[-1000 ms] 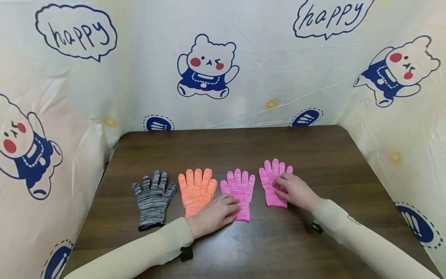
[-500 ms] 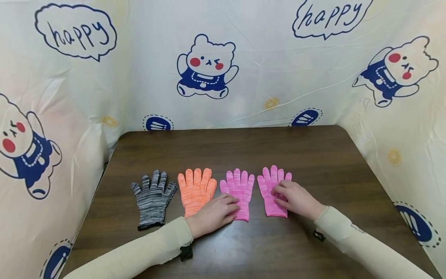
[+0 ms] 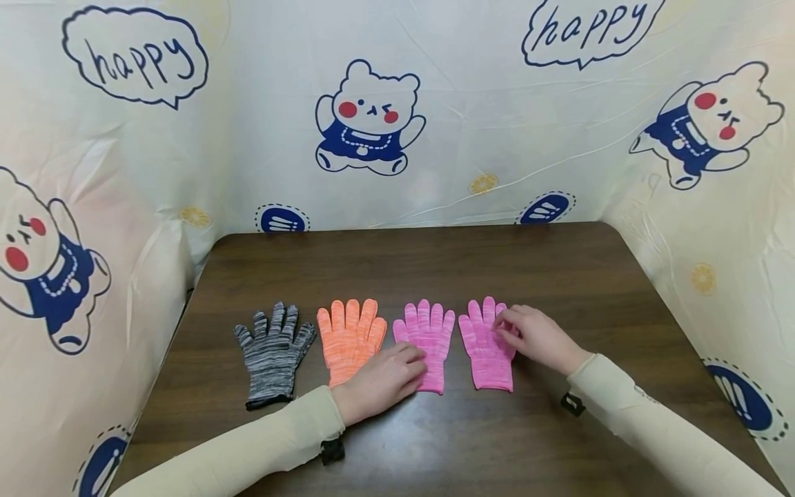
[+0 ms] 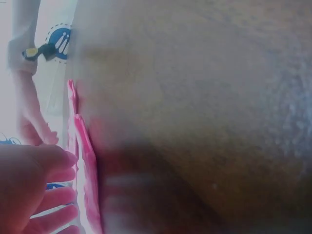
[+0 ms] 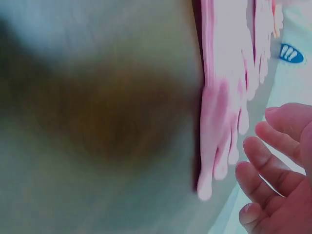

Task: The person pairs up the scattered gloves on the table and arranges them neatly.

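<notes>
Several knit gloves lie in a row in the head view: a black-and-grey glove (image 3: 273, 362), an orange glove (image 3: 348, 342), and two pink ones. My left hand (image 3: 377, 384) rests on the left pink glove (image 3: 433, 345), its fingers fairly straight and relaxed across the palm area. Part of the orange glove's cuff is hidden behind that hand. Over the thumb side of the right pink glove (image 3: 486, 355) hovers my right hand (image 3: 542, 339), with loosely bent fingers. The right wrist view shows these fingers (image 5: 261, 158) apart from the pink fabric (image 5: 217, 131), holding nothing.
A brown wooden table (image 3: 397, 262) bears the gloves. Around its back and sides hangs a pale curtain (image 3: 472, 124) printed with bears and lettering. Both forearms, in light sleeves with dark wrist straps, reach in from the front edge.
The right pink glove has slid toward the front, level with its pink neighbour. My right hand has then lifted off and moved slightly right. My left hand stays in place.
</notes>
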### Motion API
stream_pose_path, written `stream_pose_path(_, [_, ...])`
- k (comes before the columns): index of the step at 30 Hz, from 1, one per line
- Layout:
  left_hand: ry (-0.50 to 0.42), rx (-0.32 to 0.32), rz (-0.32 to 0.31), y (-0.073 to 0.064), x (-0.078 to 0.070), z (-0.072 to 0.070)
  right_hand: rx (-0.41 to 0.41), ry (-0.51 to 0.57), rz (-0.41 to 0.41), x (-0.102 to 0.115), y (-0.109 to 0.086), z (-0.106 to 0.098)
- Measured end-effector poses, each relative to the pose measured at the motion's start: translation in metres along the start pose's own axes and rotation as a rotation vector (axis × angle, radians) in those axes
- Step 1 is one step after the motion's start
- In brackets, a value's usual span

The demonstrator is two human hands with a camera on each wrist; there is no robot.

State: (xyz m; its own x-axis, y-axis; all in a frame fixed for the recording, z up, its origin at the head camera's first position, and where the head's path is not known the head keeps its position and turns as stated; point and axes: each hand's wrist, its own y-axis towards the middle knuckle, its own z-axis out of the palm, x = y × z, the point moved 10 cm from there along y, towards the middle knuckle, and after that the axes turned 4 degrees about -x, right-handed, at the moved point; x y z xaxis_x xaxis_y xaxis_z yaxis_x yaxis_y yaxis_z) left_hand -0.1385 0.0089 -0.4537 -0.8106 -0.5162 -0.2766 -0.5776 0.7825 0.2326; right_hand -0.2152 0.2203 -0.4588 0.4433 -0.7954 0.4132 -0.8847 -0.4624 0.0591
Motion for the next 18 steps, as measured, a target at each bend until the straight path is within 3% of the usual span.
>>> stream_pose_path(8, [0.051, -0.038, 0.072, 0.015, -0.016, -0.001, 0.017, -0.024, 0.108, -0.032, 0.027, -0.01])
stream_pose_path(18, [0.118, 0.049, 0.126, 0.041, -0.036, 0.014, 0.132, 0.003, 0.173, -0.054, 0.05, 0.001])
